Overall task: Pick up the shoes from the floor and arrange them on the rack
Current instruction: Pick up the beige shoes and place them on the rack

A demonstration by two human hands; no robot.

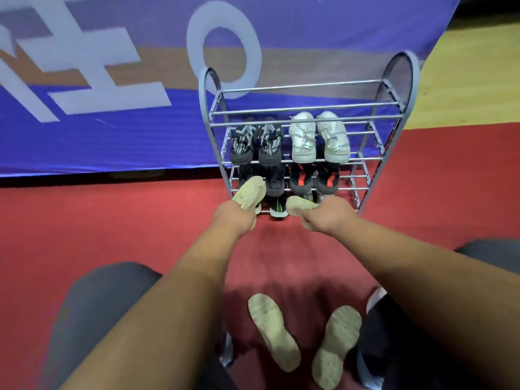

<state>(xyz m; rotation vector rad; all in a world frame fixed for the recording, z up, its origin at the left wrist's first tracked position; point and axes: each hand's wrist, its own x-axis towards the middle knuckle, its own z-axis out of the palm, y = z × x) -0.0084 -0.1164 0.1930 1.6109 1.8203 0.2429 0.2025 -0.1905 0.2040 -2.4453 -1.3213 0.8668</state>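
Note:
A grey metal shoe rack (304, 87) stands against a blue banner. Its middle tiers carry a black-and-white pair (256, 144), a white pair (319, 136) and dark shoes with red accents (313, 178). My left hand (233, 216) grips a pale yellow shoe (250, 192) in front of the rack's lower left. My right hand (326, 213) holds the matching pale yellow shoe (299, 205) at the lowest tier, beside a black shoe with a white sole (278, 208). Two pale shoes lie sole-up on the floor: one (273, 330) and the other (336, 344), between my knees.
The floor is red carpet (84, 220), with a yellow area (464, 80) behind the rack on the right. The blue banner (112, 136) runs along the back. My knees in dark trousers (107, 305) flank the two floor shoes.

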